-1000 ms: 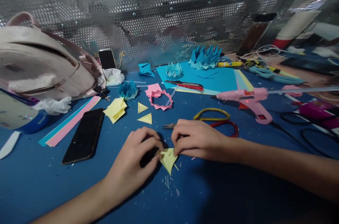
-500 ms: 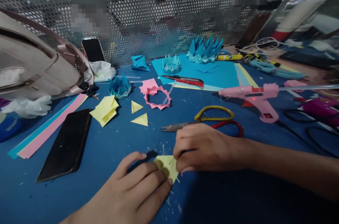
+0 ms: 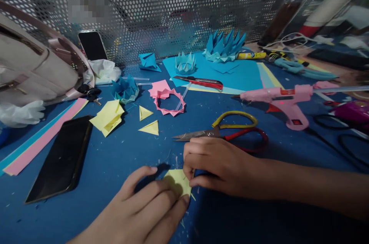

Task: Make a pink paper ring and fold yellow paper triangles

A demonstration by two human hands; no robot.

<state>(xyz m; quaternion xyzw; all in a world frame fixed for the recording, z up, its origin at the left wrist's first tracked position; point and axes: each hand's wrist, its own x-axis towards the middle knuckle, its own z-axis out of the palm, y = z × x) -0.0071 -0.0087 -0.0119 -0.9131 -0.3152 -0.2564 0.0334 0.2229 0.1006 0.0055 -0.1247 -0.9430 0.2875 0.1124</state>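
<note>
A small folded yellow paper piece [image 3: 178, 180] lies on the blue table [image 3: 121, 159] between my two hands. My left hand [image 3: 144, 209] lies flat with its fingertips pressing the paper's lower edge. My right hand [image 3: 216, 163] pinches the paper's right edge between thumb and fingers. Two small yellow paper triangles [image 3: 150, 128] lie further back. Just behind my right hand rest scissors [image 3: 230, 132] with one yellow and one red handle.
A black phone [image 3: 62, 159] lies at the left beside pink and blue paper strips [image 3: 37, 142]. Yellow paper squares [image 3: 108, 117], a pink paper ring [image 3: 169, 102], blue folded paper crowns [image 3: 225, 48], a red utility knife [image 3: 201, 82] and a pink glue gun [image 3: 282, 100] stand behind. A beige bag [image 3: 31, 67] fills the far left.
My left hand has slid down and flattened onto the paper. My right hand keeps pinching its right edge. The view has tilted down and right, so the table's objects have shifted left.
</note>
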